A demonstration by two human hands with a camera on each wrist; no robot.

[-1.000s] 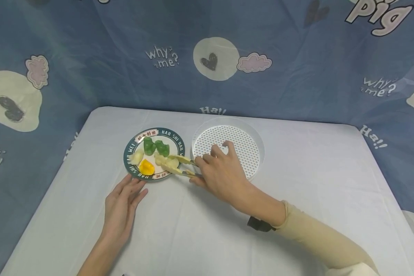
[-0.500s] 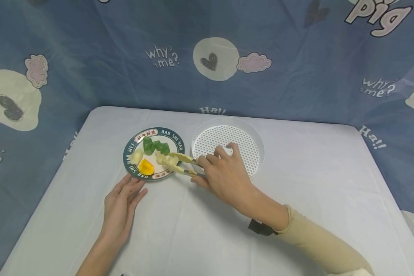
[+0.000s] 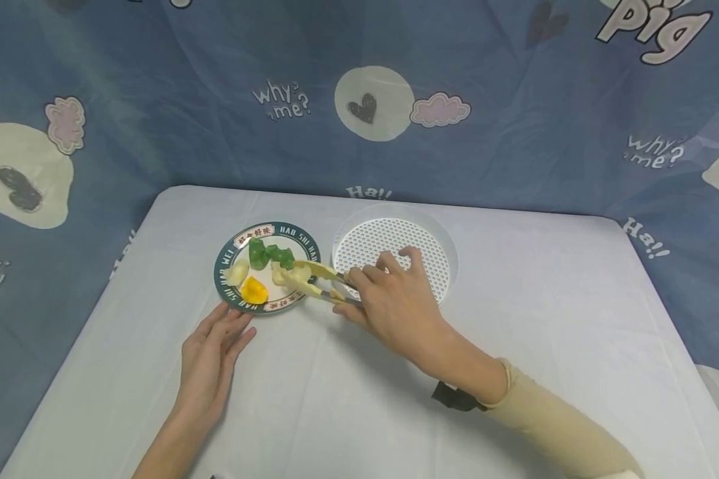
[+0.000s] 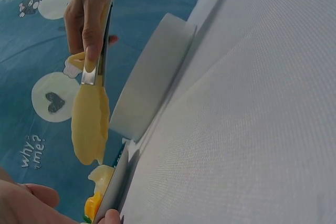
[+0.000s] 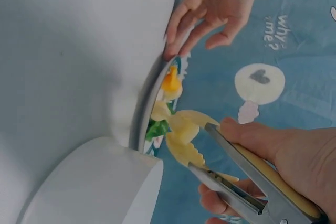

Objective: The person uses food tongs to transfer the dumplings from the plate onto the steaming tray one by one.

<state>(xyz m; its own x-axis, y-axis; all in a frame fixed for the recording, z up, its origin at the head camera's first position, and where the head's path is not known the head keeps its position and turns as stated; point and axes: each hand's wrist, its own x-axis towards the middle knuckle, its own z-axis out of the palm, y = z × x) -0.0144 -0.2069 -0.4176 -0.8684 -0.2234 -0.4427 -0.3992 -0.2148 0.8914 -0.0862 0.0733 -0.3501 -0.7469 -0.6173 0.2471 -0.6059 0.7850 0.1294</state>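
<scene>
My left hand [image 3: 210, 362] rests its fingertips on the near left rim of a round plate [image 3: 293, 231] with a dark green patterned border. The plate bears green pepper-like pieces [image 3: 268, 254], a bright yellow piece [image 3: 254, 291] and a pale piece [image 3: 236, 273]. My right hand [image 3: 395, 306] grips metal tongs [image 5: 236, 166] with pale yellow scalloped tips, which reach over the plate's right side. Between those tips sits a pale yellowish piece [image 5: 184, 128]; in the right wrist view another pale piece [image 5: 160, 111] lies close behind it, on the plate.
A white round tray [image 3: 389, 233] with a perforated base stands just right of the plate, partly under my right hand. White cloth [image 3: 545, 319] covers the table. Behind it hangs a blue printed curtain [image 3: 216, 100].
My right hand and the tongs have shifted slightly right, and the pale piece between the tips has moved a little with them. The left hand stays at the plate's rim.
</scene>
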